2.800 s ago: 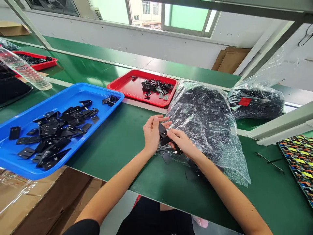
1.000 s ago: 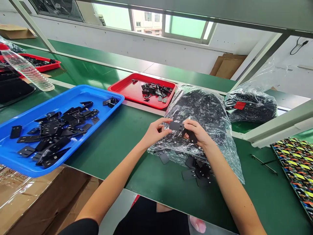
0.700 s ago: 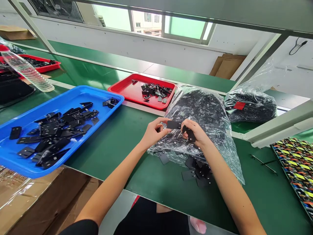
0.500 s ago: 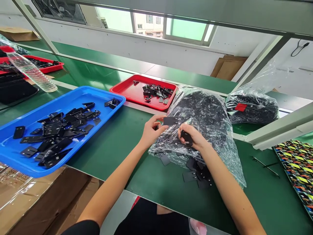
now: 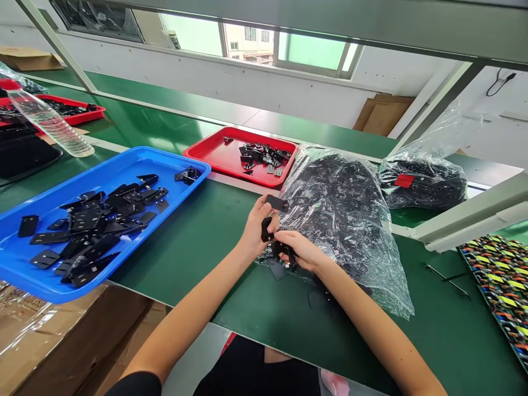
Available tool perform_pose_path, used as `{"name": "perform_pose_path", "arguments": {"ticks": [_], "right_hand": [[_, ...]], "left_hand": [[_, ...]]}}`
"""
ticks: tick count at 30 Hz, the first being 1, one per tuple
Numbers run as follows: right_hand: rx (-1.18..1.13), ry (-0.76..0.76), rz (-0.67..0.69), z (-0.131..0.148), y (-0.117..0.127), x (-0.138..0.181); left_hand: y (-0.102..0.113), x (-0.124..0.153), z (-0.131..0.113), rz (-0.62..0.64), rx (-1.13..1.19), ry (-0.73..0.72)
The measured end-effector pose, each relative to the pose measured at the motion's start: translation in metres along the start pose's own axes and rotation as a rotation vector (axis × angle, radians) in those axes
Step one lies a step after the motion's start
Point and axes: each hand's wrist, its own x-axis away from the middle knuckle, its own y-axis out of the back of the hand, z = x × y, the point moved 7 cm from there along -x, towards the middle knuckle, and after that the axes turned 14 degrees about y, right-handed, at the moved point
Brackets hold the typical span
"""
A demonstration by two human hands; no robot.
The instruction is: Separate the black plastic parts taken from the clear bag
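My left hand (image 5: 256, 226) is closed on a flat black plate (image 5: 276, 203) pinched at its top, with another small black piece (image 5: 267, 229) lower in the fingers. Close against it, my right hand (image 5: 300, 248) is closed around a few black parts (image 5: 284, 254), and its fingertips meet the left hand's piece. Both hands are over the near left edge of a clear plastic bag (image 5: 338, 203) full of black parts. A loose black plate (image 5: 277, 269) lies below the hands; further loose parts are mostly hidden by my right forearm.
To the left is a blue tray (image 5: 136, 157) with a heap of black parts. A red tray (image 5: 206, 147) with smaller black parts stands behind. Another filled bag (image 5: 424, 184), a thin metal tool (image 5: 447, 280) and a board of colourful parts (image 5: 499, 286) are right. A bottle (image 5: 49, 124) leans far left.
My right hand has moved left and down, from over the bag to meet my left hand. The plate in my left hand has turned, its right end now lower.
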Motion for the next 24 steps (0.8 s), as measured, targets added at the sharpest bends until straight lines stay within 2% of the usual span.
{"name": "perform_pose_path", "arguments": {"ticks": [4, 7, 12, 18, 24], "right_hand": [[-0.06, -0.004, -0.051, -0.004, -0.001, -0.001], [-0.084, -0.019, -0.065, -0.006, -0.001, 0.0], [-0.101, -0.024, -0.058, -0.007, -0.003, 0.0], [-0.118, -0.048, -0.047, -0.009, -0.006, 0.0], [-0.05, 0.065, -0.142, 0.006, 0.005, -0.001]], "left_hand": [[-0.001, 0.0, 0.008, -0.012, 0.093, 0.1], [0.007, -0.004, 0.008, -0.056, 0.137, 0.109], [0.016, -0.009, 0.003, -0.14, 0.127, 0.047], [0.01, -0.004, 0.006, -0.156, -0.014, -0.046], [0.011, -0.002, 0.009, -0.161, -0.054, -0.112]]}}
